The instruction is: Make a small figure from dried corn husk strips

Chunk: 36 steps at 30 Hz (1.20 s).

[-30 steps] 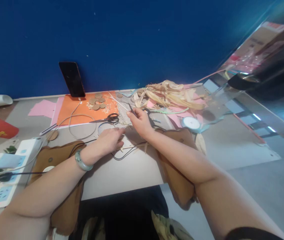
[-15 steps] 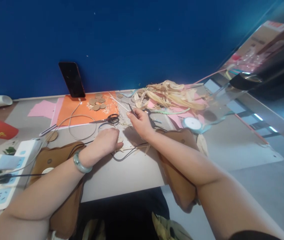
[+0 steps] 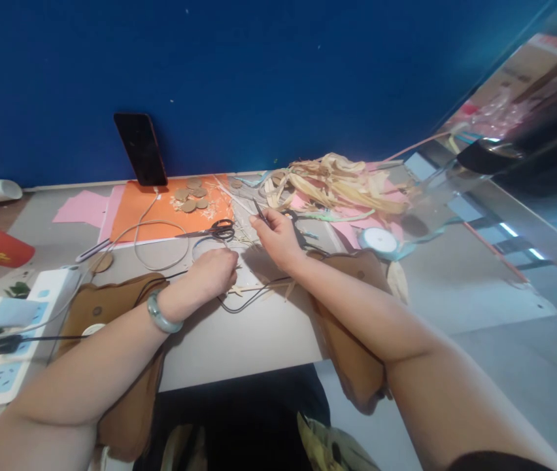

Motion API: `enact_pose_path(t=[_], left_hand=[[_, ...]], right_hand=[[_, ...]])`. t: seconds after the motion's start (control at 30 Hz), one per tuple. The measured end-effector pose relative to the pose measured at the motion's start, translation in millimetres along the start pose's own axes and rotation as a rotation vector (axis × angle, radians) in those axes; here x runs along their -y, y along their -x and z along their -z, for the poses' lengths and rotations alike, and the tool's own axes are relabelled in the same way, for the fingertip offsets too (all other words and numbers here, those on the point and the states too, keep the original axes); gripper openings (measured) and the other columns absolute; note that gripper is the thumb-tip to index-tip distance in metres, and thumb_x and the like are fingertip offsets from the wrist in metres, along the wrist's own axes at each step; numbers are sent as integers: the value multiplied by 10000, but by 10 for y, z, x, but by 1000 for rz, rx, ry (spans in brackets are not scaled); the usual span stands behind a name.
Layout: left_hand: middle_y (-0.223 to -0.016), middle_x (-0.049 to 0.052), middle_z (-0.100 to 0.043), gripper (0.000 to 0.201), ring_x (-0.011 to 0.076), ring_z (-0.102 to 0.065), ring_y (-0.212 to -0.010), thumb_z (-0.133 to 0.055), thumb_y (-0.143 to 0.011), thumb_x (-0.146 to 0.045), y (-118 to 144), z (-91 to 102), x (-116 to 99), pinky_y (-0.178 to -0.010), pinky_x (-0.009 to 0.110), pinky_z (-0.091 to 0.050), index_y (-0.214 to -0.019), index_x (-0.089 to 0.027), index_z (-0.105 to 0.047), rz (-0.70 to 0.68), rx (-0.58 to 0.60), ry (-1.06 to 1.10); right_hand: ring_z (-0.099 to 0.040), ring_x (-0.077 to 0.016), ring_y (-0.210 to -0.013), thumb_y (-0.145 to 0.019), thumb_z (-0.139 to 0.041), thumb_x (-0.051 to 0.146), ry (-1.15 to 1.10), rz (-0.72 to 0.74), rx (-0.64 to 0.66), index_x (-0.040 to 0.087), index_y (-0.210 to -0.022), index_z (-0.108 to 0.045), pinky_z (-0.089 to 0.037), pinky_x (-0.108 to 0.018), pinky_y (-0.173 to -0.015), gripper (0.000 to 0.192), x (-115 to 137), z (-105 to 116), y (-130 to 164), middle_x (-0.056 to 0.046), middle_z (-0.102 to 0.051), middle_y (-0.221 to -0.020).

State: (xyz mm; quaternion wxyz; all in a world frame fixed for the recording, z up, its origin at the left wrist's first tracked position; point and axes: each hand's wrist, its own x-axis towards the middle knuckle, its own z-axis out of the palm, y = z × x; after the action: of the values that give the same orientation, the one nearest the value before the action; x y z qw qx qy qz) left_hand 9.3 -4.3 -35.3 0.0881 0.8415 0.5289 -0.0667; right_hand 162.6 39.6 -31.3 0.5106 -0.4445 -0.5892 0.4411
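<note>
The right hand (image 3: 278, 241) rests on the grey surface (image 3: 253, 333), its fingers pinched together on a thin dark metal tool (image 3: 259, 212) that points up and away from the person. The left hand (image 3: 212, 271) lies just beside it, fingers curled into a loose fist over pale straw strips (image 3: 249, 288); whether they grip one cannot be told. A black-handled pair of scissors (image 3: 212, 231) lies just beyond the left hand, on the edge of an orange paper sheet (image 3: 161, 212). A heap of dried pale husk strips (image 3: 337, 183) lies beyond the right hand. A dark phone (image 3: 140, 149) leans against the blue wall (image 3: 259, 72).
</note>
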Motion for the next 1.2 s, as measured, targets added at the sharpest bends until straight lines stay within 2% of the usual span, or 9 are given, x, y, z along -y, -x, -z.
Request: enact_pose_path(t=[0.13, 0.27, 0.4, 0.53, 0.6, 0.7, 0.83, 1.03, 1.2], left_hand=[[-795, 129, -675, 185, 234, -647, -795, -487, -744, -152, 12, 63, 1, -676, 302, -453, -814, -133, -657, 2, -32, 23], [-737, 80, -664, 143, 187, -606, -676, -495, -755, -197, 55, 334, 83, -620, 276, -419, -746, -160, -633, 4, -96, 155], [-732, 68, -655, 171, 174, -571, -645, -468, -763, -205, 72, 535, 256, -599, 270, -390, -776, -157, -632, 121, -156, 173], [-733, 83, -649, 198, 190, -579, -664, -471, -782, -230, 67, 481, 396, -621, 281, -398, -800, -155, -653, 158, -59, 90], [-806, 93, -656, 209, 205, -598, -729, -485, -777, -226, 83, 454, 407, -653, 286, -412, -867, -159, -662, 145, -58, 45], [-919, 80, -661, 213, 218, -616, -808, -521, -769, -254, 130, 470, 348, -688, 295, -428, -913, -201, -668, 55, -68, 38], [-769, 76, -659, 139, 227, -630, -743, -548, -750, -276, 170, 445, 215, -645, 305, -427, -760, -197, -662, -20, 26, 3], [-789, 140, -671, 189, 263, -653, -782, -490, -757, -193, 101, 195, 115, -693, 341, -448, -778, -154, -674, -14, 22, -92], [-767, 142, -678, 199, 263, -657, -767, -484, -747, -182, 71, 169, 120, -681, 346, -460, -799, -153, -673, 5, 56, -126]], right_hand=[[-263, -79, -512, -775, -584, 397, -11, 13, 7, 195, -636, -452, -219, -250, -509, 279, 1, 10, -7, 70, -297, -526], [-272, -80, -517, -776, -583, 394, 2, 12, 4, 194, -636, -451, -227, -251, -517, 278, 8, 16, -12, 70, -302, -533], [-278, -82, -534, -782, -573, 393, 32, 31, 5, 191, -633, -448, -236, -251, -528, 281, 13, 14, -8, 65, -312, -546], [-281, -83, -535, -786, -569, 389, 58, 33, 5, 189, -634, -451, -234, -255, -531, 277, 8, 17, -8, 64, -306, -553], [-286, -83, -537, -786, -570, 385, 56, 31, 7, 190, -631, -446, -240, -256, -536, 278, 6, 21, -11, 62, -308, -556], [-292, -86, -546, -785, -573, 385, 57, 22, 2, 193, -633, -441, -252, -255, -543, 279, 8, 23, -12, 60, -316, -559], [-287, -87, -546, -783, -579, 391, 59, 5, 3, 196, -632, -433, -251, -254, -542, 287, 13, 18, -6, 61, -311, -552], [-282, -83, -537, -783, -578, 360, 32, 22, 1, 194, -626, -433, -250, -256, -544, 271, 31, 14, 0, 62, -316, -554], [-276, -82, -535, -783, -577, 380, 14, 19, 6, 194, -630, -439, -234, -256, -537, 278, 32, 15, -1, 62, -305, -554]])
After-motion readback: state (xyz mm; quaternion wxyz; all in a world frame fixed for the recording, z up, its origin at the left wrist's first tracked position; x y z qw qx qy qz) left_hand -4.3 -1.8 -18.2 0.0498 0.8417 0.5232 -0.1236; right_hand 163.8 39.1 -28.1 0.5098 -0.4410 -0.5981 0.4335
